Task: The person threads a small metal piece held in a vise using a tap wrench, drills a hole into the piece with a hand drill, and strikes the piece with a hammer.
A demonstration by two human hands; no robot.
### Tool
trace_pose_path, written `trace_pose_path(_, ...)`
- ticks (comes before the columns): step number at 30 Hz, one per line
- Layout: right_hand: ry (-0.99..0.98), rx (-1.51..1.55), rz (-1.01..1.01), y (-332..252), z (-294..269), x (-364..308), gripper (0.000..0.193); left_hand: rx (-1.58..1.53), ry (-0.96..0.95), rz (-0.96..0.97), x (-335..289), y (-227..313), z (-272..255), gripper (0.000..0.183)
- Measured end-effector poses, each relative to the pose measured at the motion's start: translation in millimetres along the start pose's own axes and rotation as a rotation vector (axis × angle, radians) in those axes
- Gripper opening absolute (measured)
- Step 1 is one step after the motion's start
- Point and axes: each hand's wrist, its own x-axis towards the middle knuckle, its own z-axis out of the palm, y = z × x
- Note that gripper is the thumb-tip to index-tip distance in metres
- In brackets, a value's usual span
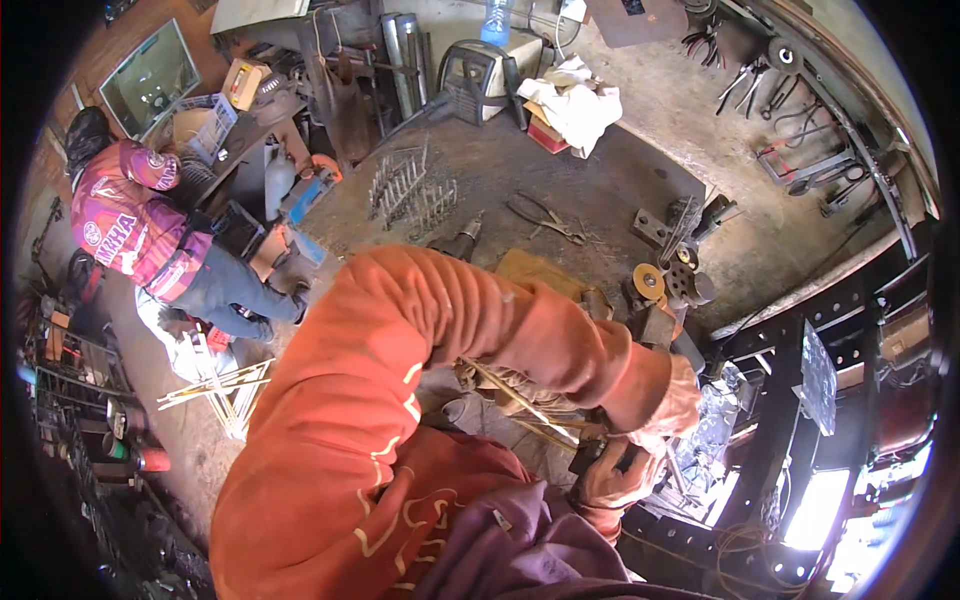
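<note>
My left arm, in an orange sleeve, reaches across to the right. Beside a vise-like metal block (657, 325), my left hand (680, 402) is closed, its wrist bent down. Just below it, my right hand (618, 476) is curled round something dark that I cannot make out. The two hands meet or nearly meet, and their fingers partly hide what is between them. A thin shiny metal strip (545, 422) runs under my left arm toward the right hand. Whether either hand grips it cannot be told.
Pliers (548, 218), upright metal pegs (410, 190) and a yellow grinding disc (648, 282) lie on the dark workbench (480, 165). A white cloth (580, 100) covers a red box. Black perforated steel framing (815, 370) stands at right. Another person (150, 220) works at left, near pale rods (225, 390).
</note>
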Motion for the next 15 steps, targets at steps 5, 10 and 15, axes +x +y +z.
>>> trace_pose_path(5, 0.118, 0.015, -0.128, 19.2, 12.2, -4.9, 0.03, 0.175, 0.377, -0.297, 40.6, 4.5, 73.2, 0.014)
trace_pose_path(10, 0.094, -0.093, -0.146, 19.6, 3.8, -0.7, 0.029, 0.418, -0.052, -0.255, 50.5, 6.3, 34.6, 0.034)
trace_pose_path(15, 0.054, -0.127, -0.196, 28.8, 4.1, -0.3, 0.029, 0.469, -0.175, 0.025, 25.8, -12.9, 13.9, 0.048)
